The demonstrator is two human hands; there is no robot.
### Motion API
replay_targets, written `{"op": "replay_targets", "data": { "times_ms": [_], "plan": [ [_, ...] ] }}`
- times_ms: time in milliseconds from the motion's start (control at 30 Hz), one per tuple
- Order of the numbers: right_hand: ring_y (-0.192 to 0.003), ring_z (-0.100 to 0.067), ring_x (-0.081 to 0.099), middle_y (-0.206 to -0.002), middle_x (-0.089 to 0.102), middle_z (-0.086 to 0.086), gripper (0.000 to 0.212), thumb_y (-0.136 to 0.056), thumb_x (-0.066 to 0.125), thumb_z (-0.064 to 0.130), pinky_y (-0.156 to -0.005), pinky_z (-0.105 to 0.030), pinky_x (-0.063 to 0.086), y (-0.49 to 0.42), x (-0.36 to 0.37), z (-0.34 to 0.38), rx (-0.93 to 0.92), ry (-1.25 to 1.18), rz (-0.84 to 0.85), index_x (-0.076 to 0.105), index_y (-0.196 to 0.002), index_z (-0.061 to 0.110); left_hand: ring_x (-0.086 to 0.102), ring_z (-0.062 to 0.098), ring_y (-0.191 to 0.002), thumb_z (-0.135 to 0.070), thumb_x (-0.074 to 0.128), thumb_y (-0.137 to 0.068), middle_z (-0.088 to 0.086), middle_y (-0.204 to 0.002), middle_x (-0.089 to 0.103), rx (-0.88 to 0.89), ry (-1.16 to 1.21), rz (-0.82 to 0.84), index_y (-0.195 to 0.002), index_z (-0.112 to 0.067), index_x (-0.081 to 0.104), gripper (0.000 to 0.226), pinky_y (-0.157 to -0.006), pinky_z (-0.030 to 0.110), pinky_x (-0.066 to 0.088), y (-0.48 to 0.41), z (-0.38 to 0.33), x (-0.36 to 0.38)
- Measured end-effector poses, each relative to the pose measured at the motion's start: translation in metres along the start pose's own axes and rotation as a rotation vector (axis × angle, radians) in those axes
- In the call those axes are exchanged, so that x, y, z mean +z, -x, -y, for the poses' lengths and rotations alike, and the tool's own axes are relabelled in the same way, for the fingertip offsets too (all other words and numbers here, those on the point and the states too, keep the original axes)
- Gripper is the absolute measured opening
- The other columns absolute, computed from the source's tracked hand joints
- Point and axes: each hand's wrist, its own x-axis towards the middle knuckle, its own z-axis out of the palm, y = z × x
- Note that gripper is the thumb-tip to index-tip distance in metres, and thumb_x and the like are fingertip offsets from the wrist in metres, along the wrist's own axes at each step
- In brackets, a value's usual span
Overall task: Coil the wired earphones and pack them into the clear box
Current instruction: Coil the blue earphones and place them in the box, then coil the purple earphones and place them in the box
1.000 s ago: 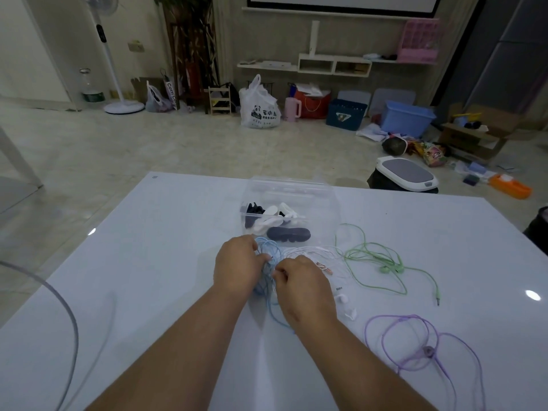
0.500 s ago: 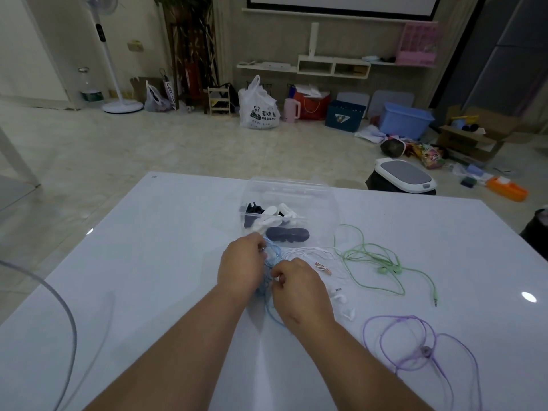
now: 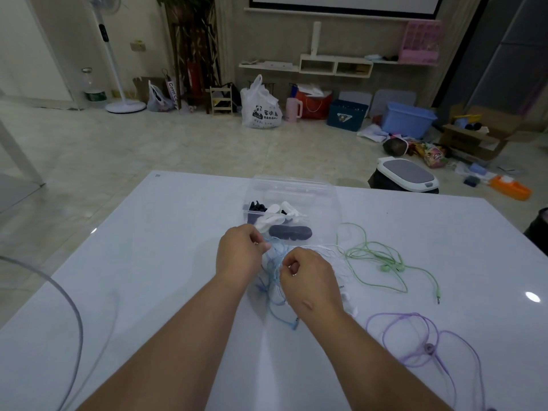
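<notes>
Step in hand: coiling. Left hand [image 3: 238, 253] and right hand [image 3: 308, 277] sit close together at frame centre, not touching, each with fingers curled and pinching the blue earphones [image 3: 274, 264]. The cord hangs in loose loops between them, its tail trailing down toward lower centre.

Judgement: coil unfinished. Next move calls for gathering the trailing tail into the loops, then carrying the bundle up into the clear box [image 3: 323, 221].

Box stands open just above the hands, with dark and white items already inside.

Surface: glossy white table [image 3: 148, 292] fills the lower frame. Purple earphones [image 3: 415, 341] lie lower right, green earphones [image 3: 373, 256] right of centre, and white earphones [image 3: 326, 247] are partly hidden by the right hand. All are uncoiled.

Room: tiled floor [image 3: 148, 149] in the upper half, standing fan [image 3: 118, 84] upper left, white bag [image 3: 261, 108] upper centre.
</notes>
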Motion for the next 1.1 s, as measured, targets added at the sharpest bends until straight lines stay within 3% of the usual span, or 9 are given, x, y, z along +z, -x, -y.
{"op": "replay_targets", "data": {
  "times_ms": [233,333,500,700,800,867,967,1100],
  "plan": [
    [-0.081,-0.014,0.052,-0.084,0.057,0.006,0.007,-0.085,0.055,0.017,-0.075,-0.031,0.045,-0.001,-0.004,0.001,0.024,-0.040,-0.029,0.060,-0.081,0.020,0.059,0.018,-0.080,-0.014,0.066,-0.086,0.003,-0.094,0.068,0.013,-0.071,-0.065,-0.086,-0.017,0.067,0.003,-0.068,0.025,0.040,0.002,-0.008,-0.011],
    [-0.080,-0.016,0.054,-0.083,0.058,0.005,0.009,-0.085,0.054,0.017,-0.074,-0.032,0.047,0.000,-0.009,0.001,0.044,-0.049,-0.034,0.059,-0.079,0.022,0.062,0.021,-0.091,0.003,0.052,-0.082,0.002,-0.101,0.067,-0.016,-0.083,-0.037,-0.100,-0.015,0.070,0.031,-0.073,0.025,0.043,0.006,-0.014,-0.017],
    [-0.087,-0.017,0.056,-0.093,0.060,0.002,0.013,-0.085,0.052,0.013,-0.076,-0.030,0.046,0.000,-0.019,0.000,0.059,-0.061,-0.020,0.063,-0.088,0.019,0.057,0.022,-0.078,-0.007,0.046,-0.085,0.005,-0.086,0.068,-0.084,-0.021,-0.057,-0.090,-0.005,0.073,0.028,-0.071,0.031,0.048,0.007,-0.016,-0.024],
    [-0.090,-0.020,0.058,-0.098,0.063,-0.002,0.017,-0.086,0.050,0.012,-0.080,-0.031,0.049,-0.001,-0.026,0.000,0.076,-0.045,-0.026,0.065,-0.092,0.018,0.061,0.021,-0.073,-0.008,0.046,-0.084,0.002,-0.082,0.069,-0.025,0.043,-0.083,-0.089,-0.014,0.072,0.027,-0.065,0.029,0.049,0.012,-0.024,-0.034],
    [-0.093,-0.019,0.058,-0.103,0.062,0.000,0.018,-0.087,0.050,0.014,-0.082,-0.031,0.049,-0.002,-0.031,-0.004,0.096,-0.007,-0.010,0.064,-0.096,0.021,0.056,0.014,-0.064,-0.005,0.046,-0.082,-0.006,-0.079,0.065,0.018,0.133,-0.025,-0.086,-0.021,0.069,0.028,-0.055,0.024,0.041,0.018,-0.033,-0.030],
    [-0.095,-0.019,0.058,-0.106,0.061,0.002,0.020,-0.086,0.051,0.017,-0.083,-0.032,0.049,-0.002,-0.037,-0.009,0.119,0.025,0.004,0.064,-0.100,0.024,0.057,0.013,-0.066,-0.005,0.047,-0.082,-0.009,-0.078,0.063,0.025,0.187,0.025,-0.081,-0.023,0.068,0.028,-0.057,0.025,0.043,0.022,-0.040,-0.024],
    [-0.099,-0.019,0.058,-0.110,0.061,0.003,0.022,-0.086,0.052,0.020,-0.085,-0.032,0.050,0.001,-0.051,-0.021,0.154,0.096,0.028,0.064,-0.104,0.026,0.065,0.019,-0.073,-0.006,0.051,-0.082,-0.002,-0.077,0.067,-0.012,0.303,0.104,-0.073,-0.026,0.067,0.027,-0.070,0.036,0.057,0.031,-0.050,-0.012],
    [-0.105,-0.021,0.058,-0.115,0.061,0.002,0.026,-0.085,0.057,0.019,-0.087,-0.030,0.048,0.009,-0.072,-0.039,0.196,0.174,0.066,0.064,-0.109,0.026,0.063,0.018,-0.065,-0.003,0.052,-0.084,0.006,-0.075,0.067,-0.052,0.392,0.219,-0.078,-0.017,0.067,0.023,-0.070,0.038,0.058,0.048,-0.061,0.006]
  ]
}}
